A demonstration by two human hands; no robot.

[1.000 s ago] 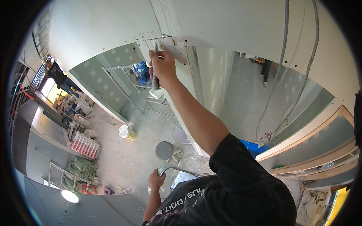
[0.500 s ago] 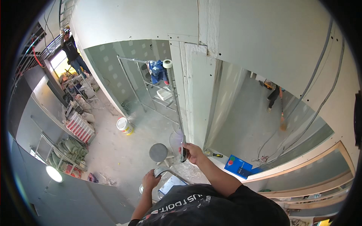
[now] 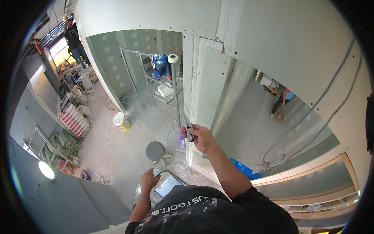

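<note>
My right hand (image 3: 202, 139) is closed around a grey and black utility knife (image 3: 189, 133). The knife points up, beside the edge of a plasterboard wall post (image 3: 204, 85). Lower down, my left hand (image 3: 149, 179) grips the bend of a metal tube rail (image 3: 160, 170) close to my body. Just beyond the rail stands a round grey stool (image 3: 155, 151).
A scaffold frame (image 3: 134, 52) with blue cloth (image 3: 160, 64) hangs over stands beyond the post. A white and yellow bucket (image 3: 121, 121) sits on the dusty floor. Two people (image 3: 74, 41) work farther off. Cables (image 3: 338, 78) hang at right; a blue box (image 3: 241, 168) lies below.
My right hand has risen with the knife, which now shows its upper end more plainly. My left hand stays on the rail. The view has shifted, and the person at right has moved.
</note>
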